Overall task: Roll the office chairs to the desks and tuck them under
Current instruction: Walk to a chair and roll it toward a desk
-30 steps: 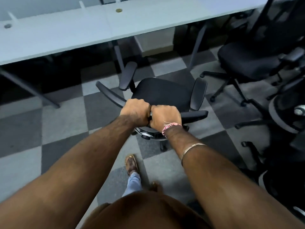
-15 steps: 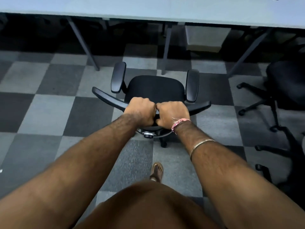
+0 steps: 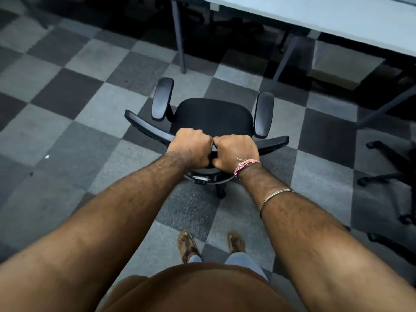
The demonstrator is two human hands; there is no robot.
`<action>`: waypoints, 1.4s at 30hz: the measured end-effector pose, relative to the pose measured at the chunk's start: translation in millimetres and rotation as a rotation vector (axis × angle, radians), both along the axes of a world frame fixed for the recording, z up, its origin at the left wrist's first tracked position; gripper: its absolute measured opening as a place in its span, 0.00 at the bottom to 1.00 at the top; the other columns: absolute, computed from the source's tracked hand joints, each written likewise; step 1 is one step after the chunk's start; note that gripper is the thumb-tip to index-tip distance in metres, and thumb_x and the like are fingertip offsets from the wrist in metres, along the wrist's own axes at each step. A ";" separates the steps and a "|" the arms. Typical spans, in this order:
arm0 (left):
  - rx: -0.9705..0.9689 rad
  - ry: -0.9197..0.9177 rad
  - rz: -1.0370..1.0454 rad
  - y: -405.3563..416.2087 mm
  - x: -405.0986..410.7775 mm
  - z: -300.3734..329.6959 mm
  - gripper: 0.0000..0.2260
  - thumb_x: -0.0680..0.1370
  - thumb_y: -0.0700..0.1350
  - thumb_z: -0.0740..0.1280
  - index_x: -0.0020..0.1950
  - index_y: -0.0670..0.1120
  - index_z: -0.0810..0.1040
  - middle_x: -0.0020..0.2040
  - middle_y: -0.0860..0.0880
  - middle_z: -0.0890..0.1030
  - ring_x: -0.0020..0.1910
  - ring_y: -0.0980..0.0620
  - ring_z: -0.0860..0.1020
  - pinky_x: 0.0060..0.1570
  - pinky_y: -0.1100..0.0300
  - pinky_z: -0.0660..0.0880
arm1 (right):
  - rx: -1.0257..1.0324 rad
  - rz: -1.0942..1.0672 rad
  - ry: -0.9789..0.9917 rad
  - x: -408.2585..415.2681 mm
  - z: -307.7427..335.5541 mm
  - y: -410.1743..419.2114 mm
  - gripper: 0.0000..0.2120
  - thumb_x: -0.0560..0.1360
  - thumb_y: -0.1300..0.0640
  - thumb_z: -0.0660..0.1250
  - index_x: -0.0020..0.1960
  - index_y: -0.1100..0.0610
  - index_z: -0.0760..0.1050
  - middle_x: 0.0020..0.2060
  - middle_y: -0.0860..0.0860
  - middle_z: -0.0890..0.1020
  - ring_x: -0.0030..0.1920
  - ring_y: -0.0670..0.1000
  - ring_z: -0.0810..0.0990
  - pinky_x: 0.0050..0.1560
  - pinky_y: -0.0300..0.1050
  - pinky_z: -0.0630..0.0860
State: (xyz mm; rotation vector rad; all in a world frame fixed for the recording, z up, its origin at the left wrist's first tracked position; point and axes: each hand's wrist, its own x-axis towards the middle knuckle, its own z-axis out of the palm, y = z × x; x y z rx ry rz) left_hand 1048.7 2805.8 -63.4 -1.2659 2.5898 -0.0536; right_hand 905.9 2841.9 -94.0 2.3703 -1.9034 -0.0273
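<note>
Left hand (image 3: 191, 147): fingers curled around the top of the chair back (image 3: 146, 129)
Right hand (image 3: 236, 152): same grip, just beside the left
Desk (image 3: 337, 21): beyond the chair

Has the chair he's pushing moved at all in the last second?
Yes. The chair has swung to the right relative to the desk: the desk leg that stood ahead of its left armrest is now nearer its middle.

Left hand (image 3: 191, 147) and right hand (image 3: 235, 152) grip the chair (image 3: 213, 115) back — desk (image 3: 337, 21) ahead.
</note>
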 end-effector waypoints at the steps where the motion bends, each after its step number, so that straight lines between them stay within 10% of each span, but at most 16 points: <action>1: -0.003 0.001 0.032 5.7 6.5 -0.3 0.10 0.75 0.58 0.66 0.42 0.53 0.75 0.30 0.54 0.67 0.34 0.48 0.73 0.37 0.55 0.72 | -0.005 0.030 0.000 5.1 -0.3 1.7 0.13 0.65 0.42 0.68 0.43 0.49 0.77 0.37 0.47 0.83 0.38 0.54 0.82 0.33 0.44 0.66; 42: -0.044 -0.030 0.276 15.0 61.8 -11.9 0.18 0.76 0.63 0.65 0.49 0.49 0.76 0.44 0.51 0.82 0.40 0.47 0.81 0.37 0.55 0.71 | -0.057 0.662 0.064 27.5 0.5 -64.2 0.23 0.63 0.32 0.72 0.37 0.51 0.73 0.29 0.47 0.79 0.29 0.53 0.79 0.29 0.43 0.59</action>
